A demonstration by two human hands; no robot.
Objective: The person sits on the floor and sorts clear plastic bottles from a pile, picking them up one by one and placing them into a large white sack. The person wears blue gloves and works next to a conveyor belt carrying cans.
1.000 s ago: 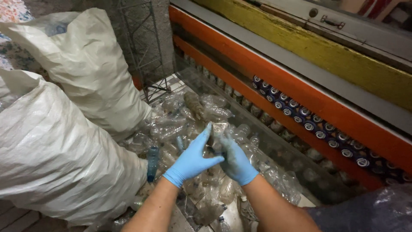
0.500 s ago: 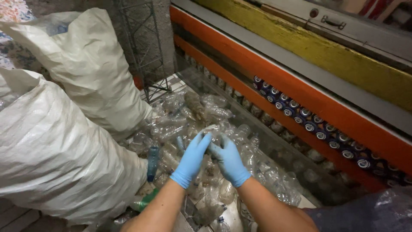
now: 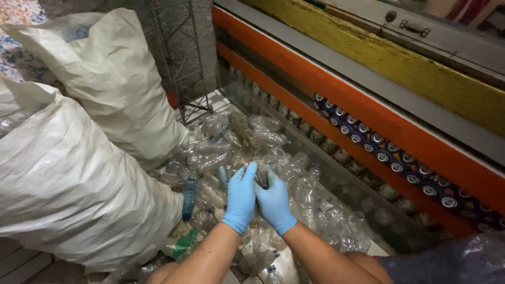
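Note:
A heap of crushed clear plastic bottles [image 3: 247, 137] covers the floor in front of me. Both my hands wear blue gloves and meet over the middle of the heap. My left hand [image 3: 241, 199] has its fingers together and pressed against a crumpled clear bottle [image 3: 261, 178]. My right hand [image 3: 274, 202] curls around the same bottle from the other side. Most of that bottle is hidden between my palms.
Two big white woven sacks [image 3: 68, 189] [image 3: 115, 84] stand at the left, with a metal lattice frame [image 3: 179, 63] behind them. An orange and yellow machine side [image 3: 368, 105] runs along the right, above a row of blue-capped bottles [image 3: 379, 150]. A blue bottle [image 3: 189, 192] and a green one [image 3: 184, 244] lie by the near sack.
My hands have closed in on each other. The left hand's spread fingers have come together against the bottle, and both hands have moved slightly forward over the heap.

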